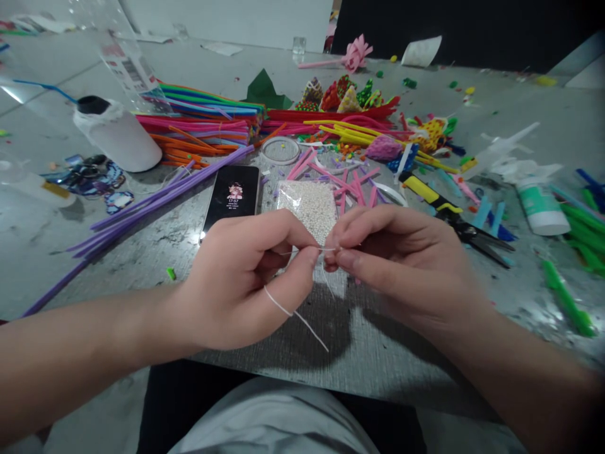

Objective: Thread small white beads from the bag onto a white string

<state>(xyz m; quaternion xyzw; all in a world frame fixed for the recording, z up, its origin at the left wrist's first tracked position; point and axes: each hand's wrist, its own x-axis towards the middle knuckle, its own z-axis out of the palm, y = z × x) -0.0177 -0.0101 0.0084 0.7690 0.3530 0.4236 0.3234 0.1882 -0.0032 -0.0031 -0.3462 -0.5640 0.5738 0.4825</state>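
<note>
My left hand (255, 277) pinches a thin white string (309, 329) between thumb and forefinger. The string loops over the thumb, and one loose end hangs below it. Close by on the right, my right hand (401, 258) is closed in a pinch on the same string, which runs between the two sets of fingertips. Whether a bead or knot sits in the right fingertips is hidden. Just beyond the hands lies a clear bag of small white beads (314, 205). A phone (234, 195) with a lit screen lies left of the bag.
Purple pipe cleaners (155, 195) stretch across the left. Behind stand a white bottle (118, 135) and bundles of coloured pipe cleaners (203, 123). Pink strips (354, 183) lie scattered past the bag. To the right are yellow-and-black scissors (454, 217) and a white-green bottle (541, 202).
</note>
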